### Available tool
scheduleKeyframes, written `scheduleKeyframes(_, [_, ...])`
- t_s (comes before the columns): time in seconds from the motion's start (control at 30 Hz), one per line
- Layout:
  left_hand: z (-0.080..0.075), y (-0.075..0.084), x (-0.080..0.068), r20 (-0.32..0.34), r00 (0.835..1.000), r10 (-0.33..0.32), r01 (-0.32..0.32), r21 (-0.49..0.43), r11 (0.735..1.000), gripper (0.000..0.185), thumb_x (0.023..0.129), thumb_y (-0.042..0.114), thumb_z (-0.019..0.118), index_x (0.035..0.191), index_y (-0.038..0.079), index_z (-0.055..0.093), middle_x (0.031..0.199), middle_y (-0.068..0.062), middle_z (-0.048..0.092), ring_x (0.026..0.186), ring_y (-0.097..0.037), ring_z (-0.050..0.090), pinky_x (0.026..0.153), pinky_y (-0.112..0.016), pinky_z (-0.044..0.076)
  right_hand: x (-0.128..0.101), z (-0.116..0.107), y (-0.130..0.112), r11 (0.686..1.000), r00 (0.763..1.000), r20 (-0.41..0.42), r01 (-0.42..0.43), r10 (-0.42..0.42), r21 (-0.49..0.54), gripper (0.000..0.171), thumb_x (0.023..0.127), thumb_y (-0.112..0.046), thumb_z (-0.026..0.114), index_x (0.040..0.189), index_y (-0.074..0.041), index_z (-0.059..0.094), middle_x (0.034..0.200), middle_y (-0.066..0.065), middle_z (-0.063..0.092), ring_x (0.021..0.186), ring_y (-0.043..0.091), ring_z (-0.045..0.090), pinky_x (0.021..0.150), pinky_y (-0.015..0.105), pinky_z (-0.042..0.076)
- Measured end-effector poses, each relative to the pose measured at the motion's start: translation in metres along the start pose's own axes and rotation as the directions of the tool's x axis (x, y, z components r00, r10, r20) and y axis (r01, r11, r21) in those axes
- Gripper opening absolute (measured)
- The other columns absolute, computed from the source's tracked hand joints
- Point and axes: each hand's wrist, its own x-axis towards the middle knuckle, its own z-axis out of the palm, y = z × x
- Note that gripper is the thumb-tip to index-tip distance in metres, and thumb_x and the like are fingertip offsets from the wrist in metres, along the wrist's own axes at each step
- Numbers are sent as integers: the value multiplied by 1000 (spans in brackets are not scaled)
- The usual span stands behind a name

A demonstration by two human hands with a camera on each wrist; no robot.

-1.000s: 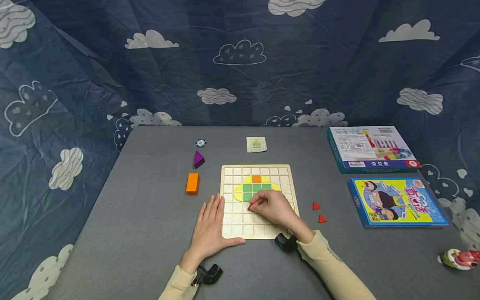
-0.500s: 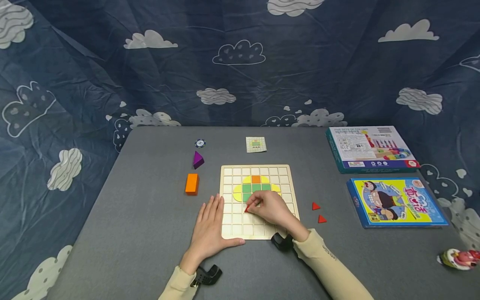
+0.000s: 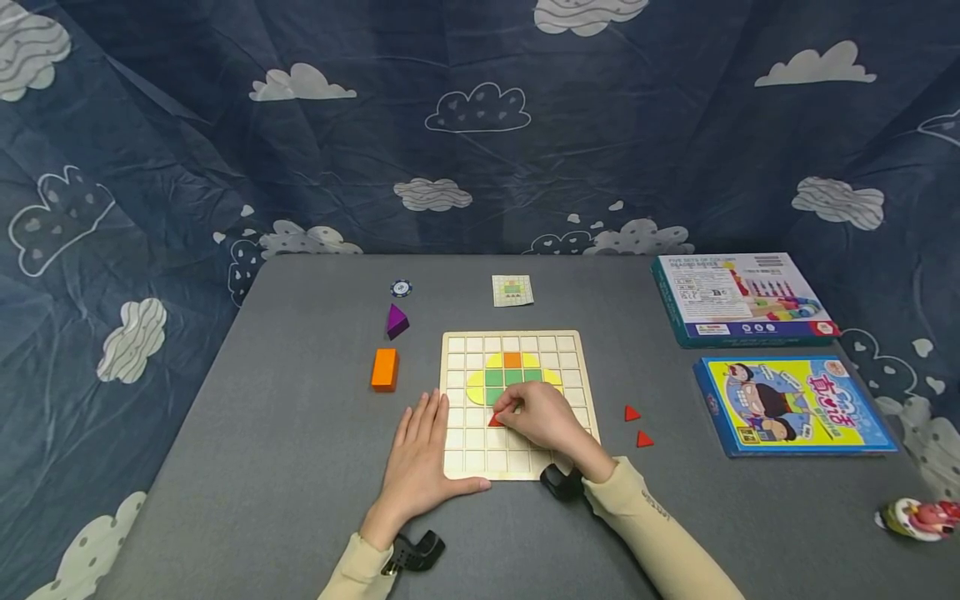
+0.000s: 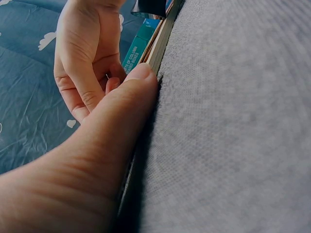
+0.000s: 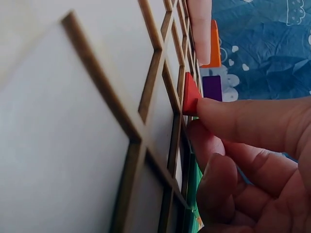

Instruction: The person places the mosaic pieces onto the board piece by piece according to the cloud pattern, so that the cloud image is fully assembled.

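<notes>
A pale wooden grid board (image 3: 454, 458) lies on the grey table. Green square tiles (image 3: 493, 377), an orange square tile (image 3: 512, 359) and yellow rounded tiles (image 3: 475, 388) fill part of it; my right hand covers some cells. Between thumb and forefinger, my right hand (image 3: 546, 414) pinches a small red triangle tile (image 5: 190, 94) at a cell just below the green ones. My left hand (image 3: 417, 450) lies flat at the board's left side, fingers straight along that edge. In the left wrist view its thumb (image 4: 138, 80) touches the board's near edge.
Two more red triangle tiles (image 3: 644, 439) lie right of the board. On the left are an orange block (image 3: 385, 370), a purple prism (image 3: 397, 322) and a poker chip (image 3: 401, 288). A pattern card (image 3: 513, 291) lies behind the board; two boxes (image 3: 795, 406) and a figurine (image 3: 921, 518) stand right.
My right hand has shifted slightly left and toward me with the red triangle tile, which now shows more plainly over the cell. The left hand has stayed in place.
</notes>
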Motion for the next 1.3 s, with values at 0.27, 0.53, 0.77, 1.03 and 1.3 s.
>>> scheduleKeyframes(0.27, [1, 0, 0, -1, 1000, -1, 1, -2, 1000, 128, 64, 86, 52, 151, 0, 13, 156, -16, 14, 143, -26, 5, 113, -40, 0, 1, 0, -2, 1000, 1000, -17, -13, 13, -24, 8, 81, -13, 75, 74, -17, 73, 65, -13, 60, 61, 5, 53, 60, 30, 45])
scheduleKeyframes(0.53, [2, 0, 0, -1, 1000, -7, 7, -7, 1000, 129, 64, 86, 53, 151, 0, 12, 156, -16, 14, 143, -26, 5, 113, -40, -1, 1, 1, -2, 999, 999, -33, -17, 16, -51, 11, 80, -13, 75, 72, -18, 72, 63, -14, 59, 59, 4, 52, 59, 29, 44])
scheduleKeyframes(0.77, [2, 0, 0, -3, 1000, -5, 5, -3, 1000, 128, 64, 87, 51, 151, 0, 12, 156, -16, 14, 143, -25, 5, 113, -40, -1, 1, 1, -2, 998, 999, -27, -25, 23, -54, 11, 79, -15, 76, 70, -19, 72, 62, -14, 58, 58, 5, 51, 57, 29, 43])
scheduleKeyframes(1.03, [1, 0, 0, 5, 1000, -8, 8, -22, 1000, 128, 64, 85, 53, 151, 1, 12, 156, -16, 13, 143, -25, 4, 113, -40, -2, -3, -1, -2, 999, 1000, -14, -14, 13, -39, 8, 80, -16, 76, 74, -20, 72, 62, -14, 58, 56, 6, 51, 54, 28, 42])
scheduleKeyframes(1.3, [0, -1, 0, -1, 1000, -4, 4, -15, 1000, 128, 64, 84, 55, 151, 0, 13, 156, -16, 14, 143, -26, 5, 113, -40, -1, -11, -14, 4, 999, 997, -78, -9, 7, -32, 8, 78, -17, 78, 74, -19, 71, 63, -12, 56, 56, 8, 48, 54, 28, 39])
